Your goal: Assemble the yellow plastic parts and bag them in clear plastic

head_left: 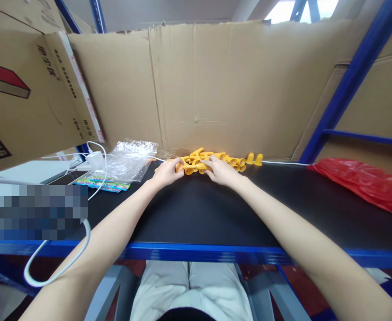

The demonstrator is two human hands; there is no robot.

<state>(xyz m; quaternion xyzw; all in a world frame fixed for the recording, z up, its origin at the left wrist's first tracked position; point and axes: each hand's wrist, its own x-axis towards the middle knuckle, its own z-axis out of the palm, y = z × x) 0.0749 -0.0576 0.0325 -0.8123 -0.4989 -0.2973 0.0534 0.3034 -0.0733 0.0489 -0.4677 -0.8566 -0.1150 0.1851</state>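
Note:
A pile of yellow plastic pieces point(198, 154) lies at the back of the black tabletop, against the cardboard. Some pieces are long and rod-like, others have flared cup-like ends. My left hand point(165, 173) is at the pile's left side, fingers and thumb curled round a yellow piece point(179, 167). On the other side, my right hand point(222, 171) has its fingers closed on a yellow piece point(201, 166) at the front of the pile. Whether both hands hold one same piece I cannot tell. Two yellow cup-shaped pieces point(259, 159) stand apart on the right.
Clear plastic bags point(129, 158) and a colourful packet point(104, 183) lie to the left, near a white charger point(95, 159) and cables. A red plastic bag point(363, 183) is on the right. A cardboard wall point(216, 89) closes off the back; a blue rail point(209, 252) edges the front.

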